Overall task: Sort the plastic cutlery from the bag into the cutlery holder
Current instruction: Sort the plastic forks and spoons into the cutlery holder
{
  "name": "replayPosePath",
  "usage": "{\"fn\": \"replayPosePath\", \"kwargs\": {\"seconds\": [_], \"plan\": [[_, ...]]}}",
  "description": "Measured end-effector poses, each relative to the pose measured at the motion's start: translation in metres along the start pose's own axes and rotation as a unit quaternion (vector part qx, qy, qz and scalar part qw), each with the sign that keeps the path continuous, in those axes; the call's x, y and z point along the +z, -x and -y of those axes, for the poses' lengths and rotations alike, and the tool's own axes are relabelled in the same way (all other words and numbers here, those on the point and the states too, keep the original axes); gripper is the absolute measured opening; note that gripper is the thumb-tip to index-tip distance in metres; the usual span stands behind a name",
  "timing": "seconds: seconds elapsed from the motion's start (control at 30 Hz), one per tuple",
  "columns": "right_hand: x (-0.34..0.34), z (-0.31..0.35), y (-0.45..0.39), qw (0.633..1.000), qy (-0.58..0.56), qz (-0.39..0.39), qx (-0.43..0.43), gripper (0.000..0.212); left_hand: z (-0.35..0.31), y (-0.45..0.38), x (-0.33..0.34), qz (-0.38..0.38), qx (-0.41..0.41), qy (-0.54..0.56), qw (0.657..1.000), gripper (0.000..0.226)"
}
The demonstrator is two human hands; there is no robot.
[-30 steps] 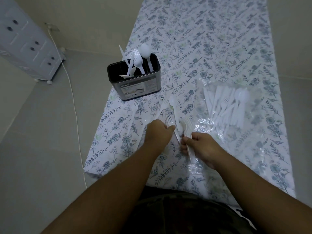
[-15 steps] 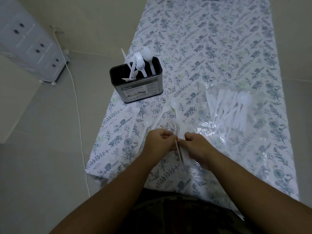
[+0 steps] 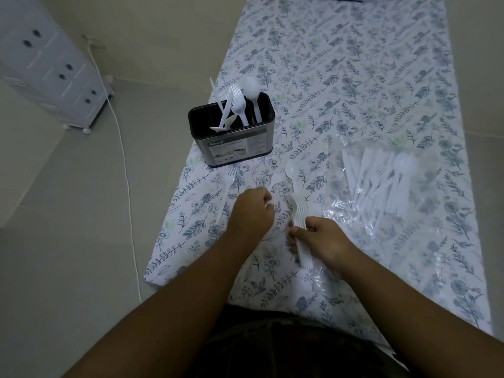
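My right hand (image 3: 319, 238) grips a stack of several white plastic forks (image 3: 297, 214), tines pointing away from me. My left hand (image 3: 252, 211) rests on the table just left of the stack, fingers curled; nothing shows inside it. The metal cutlery holder (image 3: 234, 148) stands beyond my left hand with a knife, forks and a spoon upright in it. A clear plastic bag (image 3: 381, 184) holding more white cutlery lies to the right. A loose spoon (image 3: 291, 170) and a loose fork (image 3: 227, 186) lie on the cloth between holder and hands.
The floral tablecloth (image 3: 341, 77) covers a long narrow table whose left edge runs close to the holder. A white drawer unit (image 3: 49, 69) and a white cable (image 3: 124, 165) are on the floor at left.
My left hand has let go of the fork stack and drawn a little to the left. My right hand keeps the stack, now turned on edge.
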State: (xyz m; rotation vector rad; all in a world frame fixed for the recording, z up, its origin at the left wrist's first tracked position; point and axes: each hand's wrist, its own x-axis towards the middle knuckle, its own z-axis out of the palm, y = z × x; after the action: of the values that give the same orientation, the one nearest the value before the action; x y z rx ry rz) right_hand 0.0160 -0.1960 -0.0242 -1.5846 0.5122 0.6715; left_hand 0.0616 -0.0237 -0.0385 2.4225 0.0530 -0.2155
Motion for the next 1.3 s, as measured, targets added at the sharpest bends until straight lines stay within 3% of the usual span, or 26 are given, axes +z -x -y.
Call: {"fn": "replayPosePath", "kwargs": {"seconds": [0.17, 0.23, 0.3, 0.4, 0.57, 0.63, 0.7, 0.83, 1.0, 1.1, 1.3], "plan": [[0.0, -0.001, 0.007, 0.999, -0.052, 0.0, 0.008, 0.022, -0.008, -0.023, 0.009, 0.011, -0.011, -0.091, 0.996, 0.026], [-0.003, -0.001, 0.007, 0.998, -0.061, -0.008, 0.006, 0.033, -0.008, -0.024, 0.008, 0.009, -0.022, -0.087, 0.996, 0.023], [-0.007, -0.001, 0.006, 0.997, -0.076, -0.02, 0.003, 0.034, -0.01, -0.019, 0.005, 0.004, -0.046, -0.034, 0.998, 0.024], [-0.009, -0.002, 0.001, 0.995, -0.088, -0.035, 0.0, 0.02, -0.016, 0.004, -0.001, -0.004, -0.077, 0.069, 0.995, 0.024], [-0.001, 0.0, -0.004, 0.998, -0.055, -0.011, -0.036, 0.011, -0.019, 0.055, 0.004, 0.076, -0.148, 0.258, 0.952, 0.033], [0.005, 0.0, -0.005, 0.998, -0.024, 0.005, -0.051, 0.024, -0.017, 0.066, 0.009, 0.074, -0.148, 0.288, 0.943, 0.035], [0.01, -0.002, -0.003, 0.999, -0.012, 0.016, -0.04, 0.042, -0.014, 0.069, 0.009, 0.065, -0.136, 0.268, 0.952, 0.033], [0.017, 0.001, -0.003, 0.999, -0.009, 0.035, -0.02, 0.009, -0.001, 0.061, -0.008, 0.037, -0.1, 0.164, 0.981, 0.023], [0.03, 0.0, -0.002, 0.999, -0.017, 0.034, 0.011, 0.014, 0.043, 0.026, -0.038, -0.113, -0.114, 0.052, 0.986, 0.016], [0.035, 0.001, -0.002, 0.999, -0.026, 0.028, 0.017, 0.018, 0.065, 0.008, -0.04, -0.098, -0.132, 0.02, 0.986, 0.023], [0.037, 0.009, -0.005, 1.0, -0.02, 0.016, 0.001, 0.027, 0.072, 0.0, -0.037, -0.052, -0.081, -0.073, 0.993, 0.021]]}}
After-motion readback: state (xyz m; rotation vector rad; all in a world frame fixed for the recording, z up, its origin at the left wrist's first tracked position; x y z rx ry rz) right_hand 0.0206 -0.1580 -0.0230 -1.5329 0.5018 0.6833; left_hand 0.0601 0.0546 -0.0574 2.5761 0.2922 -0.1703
